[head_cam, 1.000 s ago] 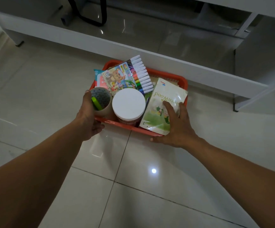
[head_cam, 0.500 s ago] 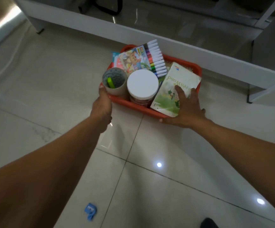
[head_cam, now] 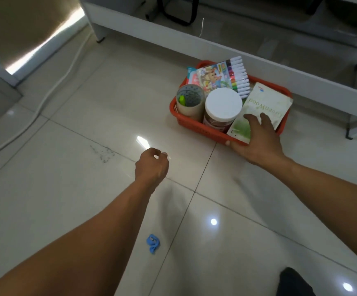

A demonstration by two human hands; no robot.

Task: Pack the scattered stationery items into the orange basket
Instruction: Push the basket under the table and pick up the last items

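At about seven o'clock in the head view, a small blue item, possibly a pencil sharpener [head_cam: 153,243], is seen lying loose on the tiled floor [head_cam: 66,189], well apart from everything else; it is judged to be the one stationery piece not yet packed, as far as the view reaches. Just above it, near the centre, the left hand [head_cam: 152,166] is held over the floor with its fingers curled loosely inward and nothing visibly gripped. Toward two o'clock, the orange basket [head_cam: 174,107] is set on the floor near a white furniture base [head_cam: 216,48], and it is already well filled: a roll of tape [head_cam: 189,101] with a green object inside its core stands at the left end, a white-lidded jar [head_cam: 223,103] beside it, a pack of colour markers [head_cam: 226,76] leaning behind them, and a GreenWood booklet [head_cam: 267,103] propped at the right end. The right hand [head_cam: 256,142] is laid on the booklet's lower part with fingers spread, its thumb at the basket's near rim. The packing is judged nearly finished, with only the blue item left to be collected.
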